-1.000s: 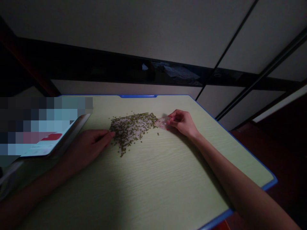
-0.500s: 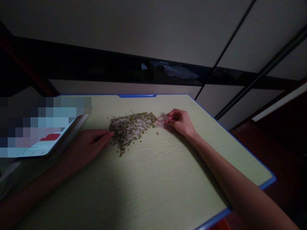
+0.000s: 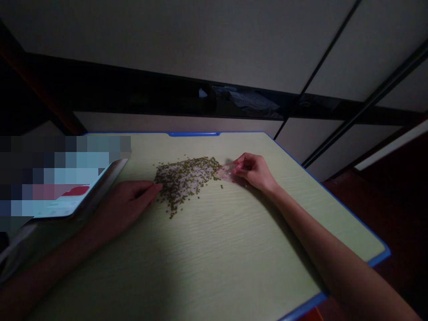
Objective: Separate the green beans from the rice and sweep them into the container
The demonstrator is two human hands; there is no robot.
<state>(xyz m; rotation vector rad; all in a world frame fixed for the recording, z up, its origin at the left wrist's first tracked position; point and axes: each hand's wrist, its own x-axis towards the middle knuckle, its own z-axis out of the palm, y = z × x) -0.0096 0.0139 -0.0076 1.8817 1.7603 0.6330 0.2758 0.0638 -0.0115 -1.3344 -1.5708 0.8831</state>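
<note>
On the pale, blue-edged counter (image 3: 214, 258), the left hand (image 3: 133, 198) rests in shadow beside a tablet-like device with a lit screen (image 3: 56, 208), its thumb and index tips close together at the near-left edge of a spread pile of green and white grains (image 3: 187, 176), though I cannot tell whether they grip anything. At the pile's right end, the right hand (image 3: 252, 172) pinches a clear plastic piece with red marks (image 3: 224, 173). Beyond the counter stands a pale-panelled cabinet (image 3: 187, 40), with crumpled material (image 3: 252, 101) in its dark recess.
</note>
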